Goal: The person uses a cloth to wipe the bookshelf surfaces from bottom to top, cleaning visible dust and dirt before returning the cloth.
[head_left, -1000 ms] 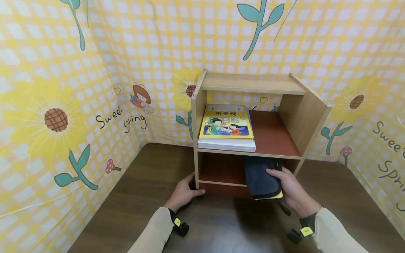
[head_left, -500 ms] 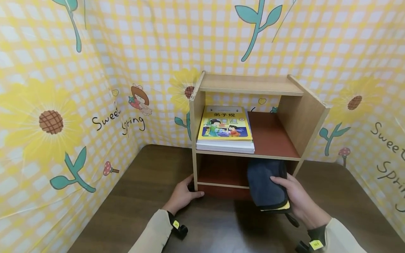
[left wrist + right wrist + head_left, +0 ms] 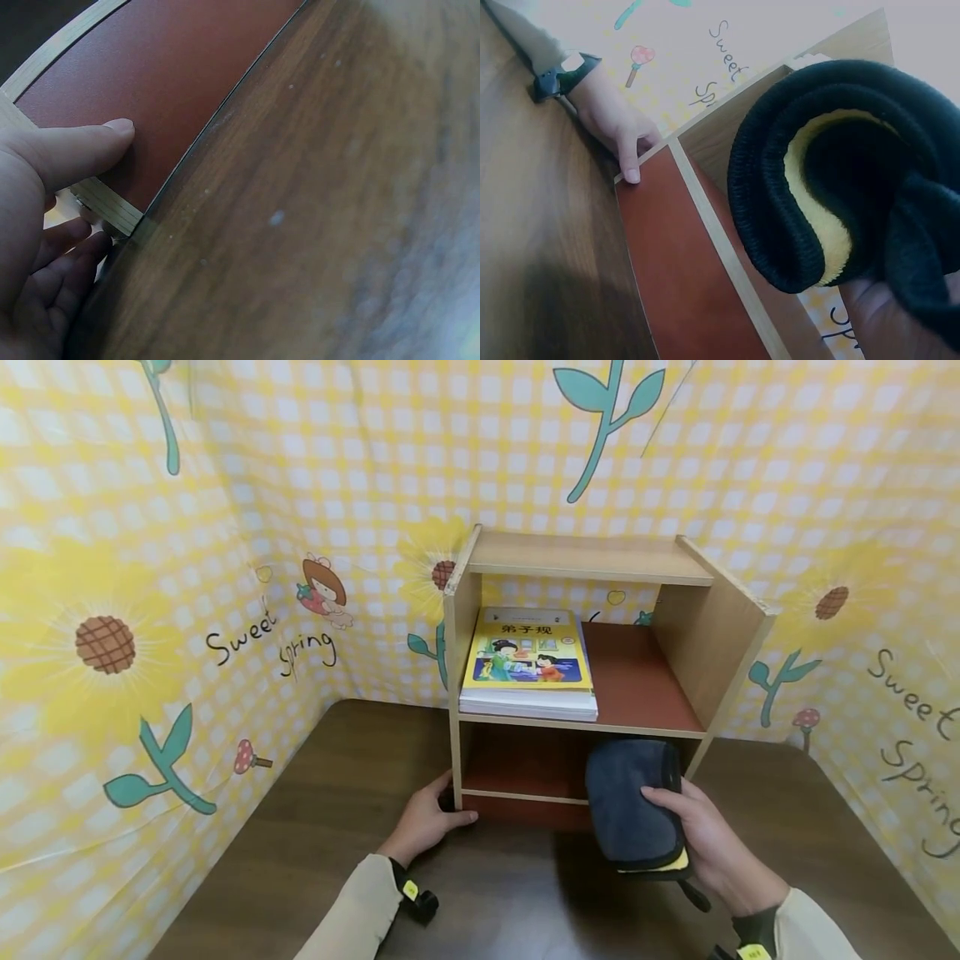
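My right hand [image 3: 712, 852] grips a folded dark blue-grey cloth [image 3: 630, 810] with black edging and a yellow inner side, thumb across its face. The cloth is in front of the lower right part of a small wooden bookshelf [image 3: 727, 643]. In the right wrist view the rolled end of the cloth [image 3: 817, 195] shows its yellow layer, and a black strap hangs by the hand. My left hand [image 3: 420, 822] holds the shelf's lower left corner. In the left wrist view its thumb [image 3: 90, 150] lies on the red-brown base panel [image 3: 180, 82], with fingers behind the side board.
Several stacked books [image 3: 528, 664], a yellow one on top, lie at the left of the upper shelf. The bookshelf stands on a dark wooden table [image 3: 300, 852]. A yellow checked sheet [image 3: 360, 468] with sunflowers surrounds the table at the back and sides.
My right hand has drawn the cloth out of the lower compartment, towards me and slightly right. The left hand keeps its hold on the shelf corner.
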The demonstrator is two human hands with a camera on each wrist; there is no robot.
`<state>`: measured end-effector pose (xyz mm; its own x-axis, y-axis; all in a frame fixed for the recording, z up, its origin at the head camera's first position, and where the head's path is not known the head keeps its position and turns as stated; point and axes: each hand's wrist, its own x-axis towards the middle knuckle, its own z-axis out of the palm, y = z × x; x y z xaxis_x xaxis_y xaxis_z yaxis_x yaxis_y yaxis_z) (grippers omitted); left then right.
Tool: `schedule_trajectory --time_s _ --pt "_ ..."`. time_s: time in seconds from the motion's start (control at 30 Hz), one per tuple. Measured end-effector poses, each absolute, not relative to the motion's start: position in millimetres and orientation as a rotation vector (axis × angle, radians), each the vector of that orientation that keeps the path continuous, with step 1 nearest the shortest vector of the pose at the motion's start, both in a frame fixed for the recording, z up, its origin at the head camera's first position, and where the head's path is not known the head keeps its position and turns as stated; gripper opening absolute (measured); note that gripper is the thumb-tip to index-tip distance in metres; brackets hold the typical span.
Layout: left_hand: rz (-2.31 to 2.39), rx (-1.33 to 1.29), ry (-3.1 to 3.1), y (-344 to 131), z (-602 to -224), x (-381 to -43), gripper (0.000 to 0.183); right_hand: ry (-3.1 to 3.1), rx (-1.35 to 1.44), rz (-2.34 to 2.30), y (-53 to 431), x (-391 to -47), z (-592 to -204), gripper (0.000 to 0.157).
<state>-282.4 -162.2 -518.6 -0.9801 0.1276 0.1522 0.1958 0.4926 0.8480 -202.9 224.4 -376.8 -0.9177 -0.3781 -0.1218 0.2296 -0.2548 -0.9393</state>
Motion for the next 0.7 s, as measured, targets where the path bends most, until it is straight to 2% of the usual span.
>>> schedule_trajectory --time_s 0.3,0.47,0.7 --pt "-1.534 -0.304 -2.633 -165 -522 -285 0.088 1.699 -0.165 -2.21 222 -193 -369 0.027" --pt "-1.536 -0.298 -2.642 -162 -522 -283 0.088 1.735 -0.159 -2.218 226 -187 -364 0.023" --pt "-1.533 -0.298 -2.639 -162 -522 -283 0.087 1.739 -0.283 -2.25 233 -182 -355 0.021"
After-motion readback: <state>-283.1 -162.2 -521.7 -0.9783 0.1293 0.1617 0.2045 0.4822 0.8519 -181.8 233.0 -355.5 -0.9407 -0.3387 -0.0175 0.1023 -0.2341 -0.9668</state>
